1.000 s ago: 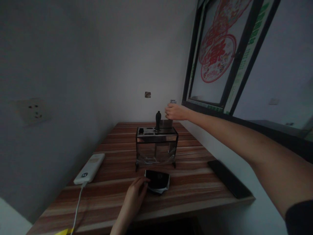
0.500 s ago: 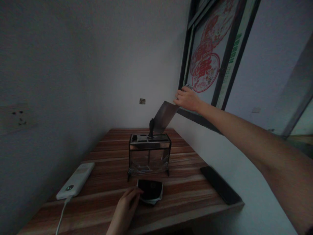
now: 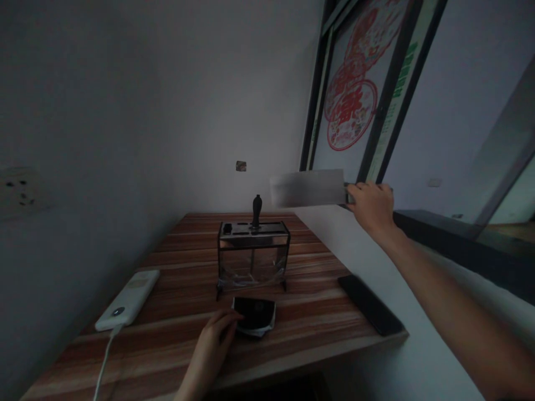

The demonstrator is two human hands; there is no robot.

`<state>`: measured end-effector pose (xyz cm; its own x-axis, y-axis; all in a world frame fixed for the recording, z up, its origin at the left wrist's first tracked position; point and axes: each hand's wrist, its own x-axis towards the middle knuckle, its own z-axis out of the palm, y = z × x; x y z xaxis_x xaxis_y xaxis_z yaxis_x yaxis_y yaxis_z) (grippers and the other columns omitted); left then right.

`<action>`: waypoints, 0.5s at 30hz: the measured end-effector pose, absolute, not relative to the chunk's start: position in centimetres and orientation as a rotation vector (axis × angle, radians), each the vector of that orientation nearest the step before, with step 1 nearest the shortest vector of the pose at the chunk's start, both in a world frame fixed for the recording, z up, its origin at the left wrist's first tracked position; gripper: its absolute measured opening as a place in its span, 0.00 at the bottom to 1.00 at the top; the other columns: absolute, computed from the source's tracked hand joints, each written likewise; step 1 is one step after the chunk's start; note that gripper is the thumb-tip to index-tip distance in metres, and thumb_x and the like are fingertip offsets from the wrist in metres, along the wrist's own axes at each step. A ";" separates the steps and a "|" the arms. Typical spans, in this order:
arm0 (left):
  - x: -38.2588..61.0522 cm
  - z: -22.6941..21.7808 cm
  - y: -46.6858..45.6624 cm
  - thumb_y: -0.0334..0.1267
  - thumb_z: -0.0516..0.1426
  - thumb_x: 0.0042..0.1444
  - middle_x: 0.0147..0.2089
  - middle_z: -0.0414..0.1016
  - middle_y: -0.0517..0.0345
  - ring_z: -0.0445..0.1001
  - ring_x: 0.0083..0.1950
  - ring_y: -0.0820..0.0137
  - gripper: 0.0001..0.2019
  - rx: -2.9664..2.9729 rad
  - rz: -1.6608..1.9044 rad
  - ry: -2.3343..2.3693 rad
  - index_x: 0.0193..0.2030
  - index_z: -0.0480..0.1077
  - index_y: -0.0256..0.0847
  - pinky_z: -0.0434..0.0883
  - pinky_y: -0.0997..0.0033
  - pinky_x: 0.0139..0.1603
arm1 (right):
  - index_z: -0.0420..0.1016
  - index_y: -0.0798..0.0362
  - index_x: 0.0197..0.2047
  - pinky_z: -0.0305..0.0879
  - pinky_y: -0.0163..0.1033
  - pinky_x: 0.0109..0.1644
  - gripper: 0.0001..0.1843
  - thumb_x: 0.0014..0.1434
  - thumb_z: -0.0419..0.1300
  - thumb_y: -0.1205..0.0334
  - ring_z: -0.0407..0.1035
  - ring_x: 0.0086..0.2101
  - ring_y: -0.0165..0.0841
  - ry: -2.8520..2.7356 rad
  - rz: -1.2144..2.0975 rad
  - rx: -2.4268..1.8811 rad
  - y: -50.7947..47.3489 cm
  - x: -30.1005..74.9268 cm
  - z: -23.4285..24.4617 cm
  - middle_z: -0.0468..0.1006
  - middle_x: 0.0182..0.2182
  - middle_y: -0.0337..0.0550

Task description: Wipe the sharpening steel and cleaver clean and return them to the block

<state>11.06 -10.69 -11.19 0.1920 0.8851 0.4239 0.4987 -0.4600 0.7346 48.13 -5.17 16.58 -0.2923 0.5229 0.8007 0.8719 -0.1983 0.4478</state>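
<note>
My right hand (image 3: 373, 207) is closed around the handle of a cleaver (image 3: 309, 188), held up in the air to the right of the knife block. Its broad grey blade lies nearly level, points left and is slightly blurred. The knife block (image 3: 253, 238) stands on the table, with a black frame and see-through sides. A single black-handled knife (image 3: 256, 211) sticks upright from its top slots. In front of the block lies a small black packet with white edges (image 3: 254, 314). My left hand (image 3: 211, 340) has its curled fingers on the packet's left edge.
On the left of the striped wooden table (image 3: 309, 356) lies a white power bank (image 3: 129, 299) with a white cable (image 3: 104, 356). A black phone (image 3: 370, 303) rests near the right edge. Walls and a window (image 3: 355, 106) with red stickers enclose the table.
My right hand has carried the cleaver right and down, away from the block. The blade has swung from steeply slanted to almost level. My left hand stays at the packet.
</note>
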 end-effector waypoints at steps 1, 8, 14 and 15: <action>11.1 -11.2 -10.7 0.39 0.52 0.59 0.43 0.78 0.49 0.77 0.46 0.60 0.12 2.042 1.197 1.296 0.39 0.78 0.44 0.74 0.63 0.49 | 0.74 0.55 0.36 0.53 0.44 0.37 0.06 0.59 0.57 0.63 0.69 0.37 0.45 -1.744 -1.417 -1.644 -6.1 48.5 15.5 0.79 0.32 0.52; 11.4 -10.7 -11.2 0.37 0.51 0.60 0.44 0.77 0.51 0.77 0.46 0.63 0.12 2.153 1.290 1.311 0.41 0.77 0.45 0.74 0.66 0.48 | 0.72 0.49 0.27 0.55 0.37 0.27 0.14 0.55 0.58 0.48 0.67 0.22 0.35 -1.854 -0.268 -1.698 -13.5 48.6 5.8 0.76 0.22 0.39; 11.9 -8.8 -11.1 0.31 0.53 0.59 0.48 0.76 0.51 0.74 0.50 0.63 0.13 2.428 1.025 1.197 0.46 0.76 0.46 0.71 0.63 0.53 | 0.70 0.49 0.21 0.56 0.37 0.23 0.21 0.42 0.68 0.40 0.63 0.20 0.34 -1.303 0.589 -1.463 -17.7 45.6 -4.4 0.70 0.17 0.37; 11.9 -8.5 -10.9 0.31 0.55 0.58 0.50 0.75 0.51 0.73 0.52 0.62 0.13 2.470 0.945 1.163 0.47 0.75 0.47 0.70 0.61 0.55 | 0.68 0.49 0.19 0.53 0.36 0.21 0.23 0.42 0.67 0.40 0.58 0.17 0.31 -1.181 0.728 -1.421 -18.2 44.6 -5.9 0.66 0.15 0.35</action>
